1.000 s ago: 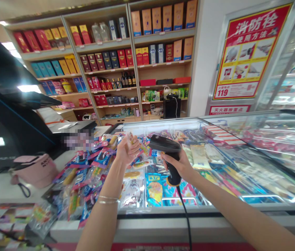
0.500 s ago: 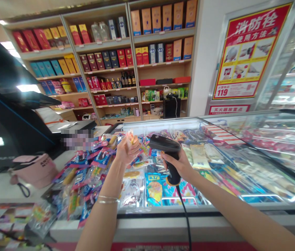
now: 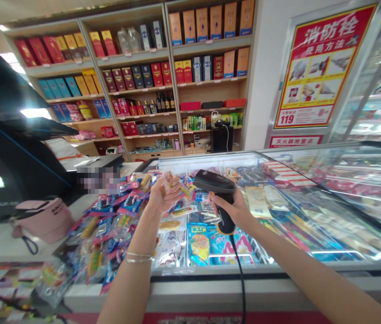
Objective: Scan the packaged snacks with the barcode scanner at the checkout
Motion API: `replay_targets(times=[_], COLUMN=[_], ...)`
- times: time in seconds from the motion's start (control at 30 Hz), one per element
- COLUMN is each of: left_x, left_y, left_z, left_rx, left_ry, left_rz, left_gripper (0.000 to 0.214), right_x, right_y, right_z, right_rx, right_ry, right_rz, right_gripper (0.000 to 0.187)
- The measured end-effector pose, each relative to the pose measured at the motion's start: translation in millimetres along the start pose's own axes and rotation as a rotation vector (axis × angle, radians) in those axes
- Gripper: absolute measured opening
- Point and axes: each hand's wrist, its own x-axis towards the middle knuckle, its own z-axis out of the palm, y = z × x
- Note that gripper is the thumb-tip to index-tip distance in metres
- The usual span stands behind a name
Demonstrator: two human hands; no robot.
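Bright, even shop light fills the scene, with few hard shadows. Ceiling lamps show as white patches on the dark monitor [image 3: 4, 112] at left. Glare streaks run across the glass lid of the freezer [image 3: 328, 180], whose far inner edge glows from a lit strip. The wide lens bows the shelves [image 3: 136, 58] and tilts the poster [image 3: 319, 67]. The right edge smears into soft blur, as do the wrappers [image 3: 55, 279] at lower left. The scanner [image 3: 219, 184] and the small packet [image 3: 169, 177] held beside it are sharp. A pixelated patch [image 3: 97, 177] masks a spot next to the monitor.
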Motion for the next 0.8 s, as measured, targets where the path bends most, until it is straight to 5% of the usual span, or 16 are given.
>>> replay_targets(times=[0.8], left_x=[-0.3], left_y=[0.7], left_z=[2.3], left_rx=[0.005], left_ry=[0.025], left_rz=[-0.028], left_gripper=[0.041], right_x=[-0.7], right_y=[7.6], right_z=[-5.4], right_rx=[-0.022], right_ry=[-0.024], right_rz=[-0.008], right_gripper=[0.043])
